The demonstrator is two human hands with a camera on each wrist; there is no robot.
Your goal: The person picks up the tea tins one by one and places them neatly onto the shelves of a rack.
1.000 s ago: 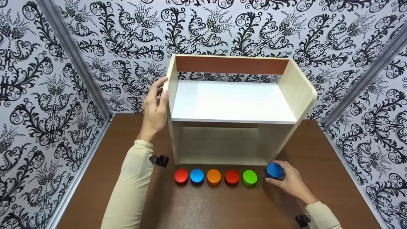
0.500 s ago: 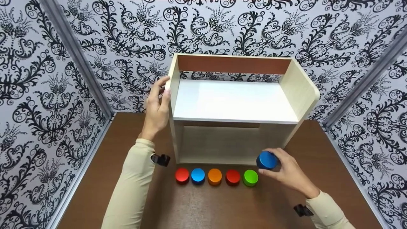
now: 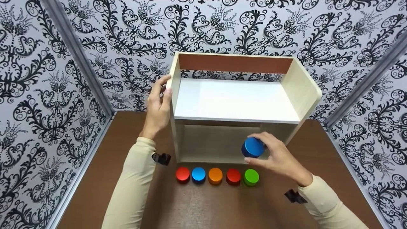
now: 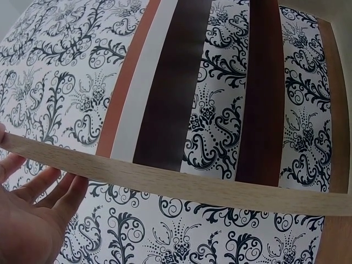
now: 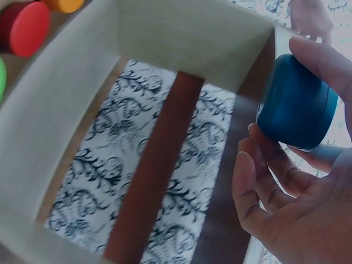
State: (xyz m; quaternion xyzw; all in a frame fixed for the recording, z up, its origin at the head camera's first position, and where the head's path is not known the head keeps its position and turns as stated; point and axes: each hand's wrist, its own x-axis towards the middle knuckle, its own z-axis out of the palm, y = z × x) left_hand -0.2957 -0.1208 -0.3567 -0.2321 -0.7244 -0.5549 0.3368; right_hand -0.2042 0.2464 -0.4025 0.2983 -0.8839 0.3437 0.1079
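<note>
My right hand (image 3: 276,156) grips a blue round container (image 3: 253,147) between thumb and fingers, in front of the lower opening of a small wooden shelf unit (image 3: 235,100). In the right wrist view the blue container (image 5: 300,102) is seen from the side, the fingers curled around it. My left hand (image 3: 158,106) holds the front edge of the unit's left side panel (image 3: 173,82). From the left wrist view, the thumb and fingers of the left hand (image 4: 36,214) lie on opposite sides of that panel edge (image 4: 165,184).
In a row on the brown table (image 3: 203,206), before the unit, stand round containers: red (image 3: 182,175), blue (image 3: 198,175), orange (image 3: 215,176), another red (image 3: 233,176) and green (image 3: 251,177). Patterned wall panels (image 3: 203,28) enclose the back and sides.
My right hand has lifted the blue container from beside the green one and carried it up and left toward the shelf unit. The left hand keeps its hold on the side panel.
</note>
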